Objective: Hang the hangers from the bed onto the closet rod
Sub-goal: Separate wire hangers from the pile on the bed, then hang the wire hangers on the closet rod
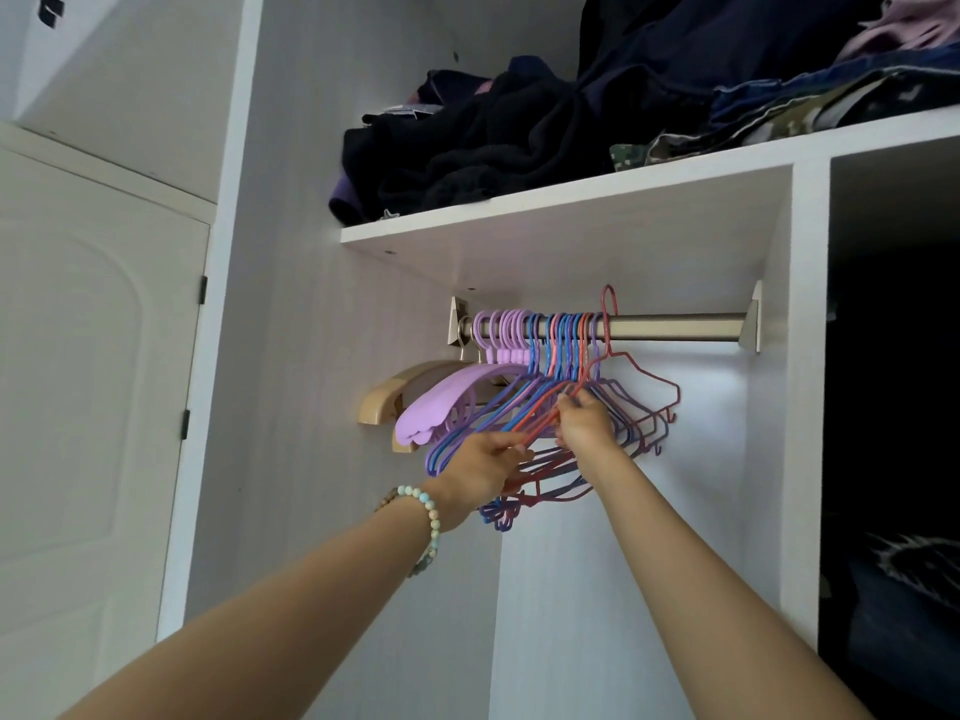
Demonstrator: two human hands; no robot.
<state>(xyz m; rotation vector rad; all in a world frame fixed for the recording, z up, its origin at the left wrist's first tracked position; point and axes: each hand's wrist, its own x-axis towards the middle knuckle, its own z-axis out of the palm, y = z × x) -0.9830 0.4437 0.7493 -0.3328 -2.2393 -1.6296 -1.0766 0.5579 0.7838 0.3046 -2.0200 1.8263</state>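
A metal closet rod (675, 325) runs under a white shelf. Several hangers crowd its left half: a beige wooden one (384, 400), wide lilac plastic ones (441, 402), then thin blue, purple and red wire ones (561, 350). A dark red wire hanger (649, 379) is tilted, with its hook poking up above the rod at the right end of the bunch. My right hand (584, 420) pinches the shoulder wire of this red hanger. My left hand (483, 467), with a bead bracelet on the wrist, grips the lower ends of the wire hangers.
The white shelf (571, 210) above the rod carries piles of dark folded clothes (493, 142). A closed white door (93, 381) stands at the left. A dark compartment (893, 407) with more clothing lies right of a white divider. The rod's right half is bare.
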